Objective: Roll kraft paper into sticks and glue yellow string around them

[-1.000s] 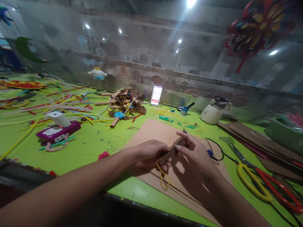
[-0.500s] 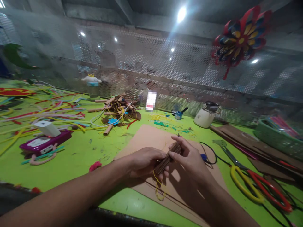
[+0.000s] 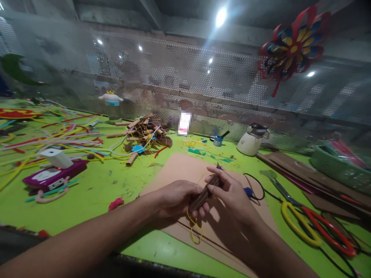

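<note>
Both hands are closed around a dark brown bundle of ridged strips (image 3: 199,200), tilted with its far end up to the right. My left hand (image 3: 177,197) grips the lower end, thumb on top and fingertips curled beneath. At the upper end, my right hand (image 3: 232,195) pinches the bundle between thumb and fingers. A loop of yellow string (image 3: 195,236) dangles from the near end. Under the hands lies a tan cardboard sheet (image 3: 176,172). Part of the bundle is covered by my fingers.
Scissors with yellow and red handles (image 3: 301,224) lie at right, beside a black cord (image 3: 264,189). A pile of brown cardboard rolls (image 3: 145,135) sits at back left. Further left are a purple device (image 3: 55,175) and scattered pipe cleaners. A white jug (image 3: 249,143) stands behind.
The camera view has shifted very slightly. My right fingers have moved a little on the bundle's upper end; both hands keep their grip.
</note>
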### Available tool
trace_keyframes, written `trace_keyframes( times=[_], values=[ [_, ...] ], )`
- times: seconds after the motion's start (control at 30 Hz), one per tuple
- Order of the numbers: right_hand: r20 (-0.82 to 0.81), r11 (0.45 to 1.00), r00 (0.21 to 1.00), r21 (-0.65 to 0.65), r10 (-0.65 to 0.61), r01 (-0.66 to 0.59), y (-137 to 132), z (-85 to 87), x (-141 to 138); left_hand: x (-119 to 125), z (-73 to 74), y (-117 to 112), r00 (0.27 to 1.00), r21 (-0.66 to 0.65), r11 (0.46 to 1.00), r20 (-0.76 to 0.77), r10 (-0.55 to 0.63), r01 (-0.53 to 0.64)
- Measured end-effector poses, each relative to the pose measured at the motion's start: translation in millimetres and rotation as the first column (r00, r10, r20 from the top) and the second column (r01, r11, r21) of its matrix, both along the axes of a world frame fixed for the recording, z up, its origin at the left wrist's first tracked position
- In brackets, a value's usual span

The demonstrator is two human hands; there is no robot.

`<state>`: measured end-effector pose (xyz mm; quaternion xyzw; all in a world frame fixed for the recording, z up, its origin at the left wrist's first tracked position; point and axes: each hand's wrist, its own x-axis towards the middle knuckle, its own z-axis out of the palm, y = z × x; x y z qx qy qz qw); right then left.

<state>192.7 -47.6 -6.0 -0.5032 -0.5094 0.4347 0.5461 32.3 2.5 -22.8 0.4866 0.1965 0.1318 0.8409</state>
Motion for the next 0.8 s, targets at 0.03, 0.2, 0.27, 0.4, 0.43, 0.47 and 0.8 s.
trace_keyframes(
  times=[0.03,0.2,0.27,0.4,0.43,0.47,0.8],
  values=[
    [0.002,1.0,1.0,0.0,0.003,-0.003,0.0,-0.3,0.1,0.4,-0.1,-0.1,1.0,0.001,1.0,0.0,0.002,-0.002],
    [0.013,1.0,1.0,0.004,0.0,0.0,-1.1,0.7,-1.2,1.4,1.1,-1.1,1.0,0.033,0.999,-0.018,0.001,0.0],
    [0.016,1.0,1.0,0.004,-0.01,0.01,-1.4,1.1,-1.9,1.2,1.8,-1.4,1.0,0.05,0.999,-0.025,0.001,0.0],
    [0.012,1.0,1.0,0.003,-0.012,0.012,-0.9,-0.7,-1.5,1.5,2.3,-2.1,0.999,0.057,0.998,-0.031,0.025,-0.023],
    [0.016,1.0,1.0,0.003,-0.013,0.013,-0.7,-1.5,-1.1,1.8,2.1,-2.3,0.999,0.062,0.998,-0.031,0.029,-0.027],
    [0.022,1.0,1.0,0.002,-0.014,0.014,-0.4,-2.1,-0.9,2.0,1.8,-2.6,0.999,0.069,0.997,-0.031,0.032,-0.029],
    [0.018,0.999,0.999,0.0,-0.048,0.048,1.4,-5.0,-2.0,3.7,1.1,-12.6,0.988,0.167,0.975,-0.013,0.152,-0.148]
  ],
)
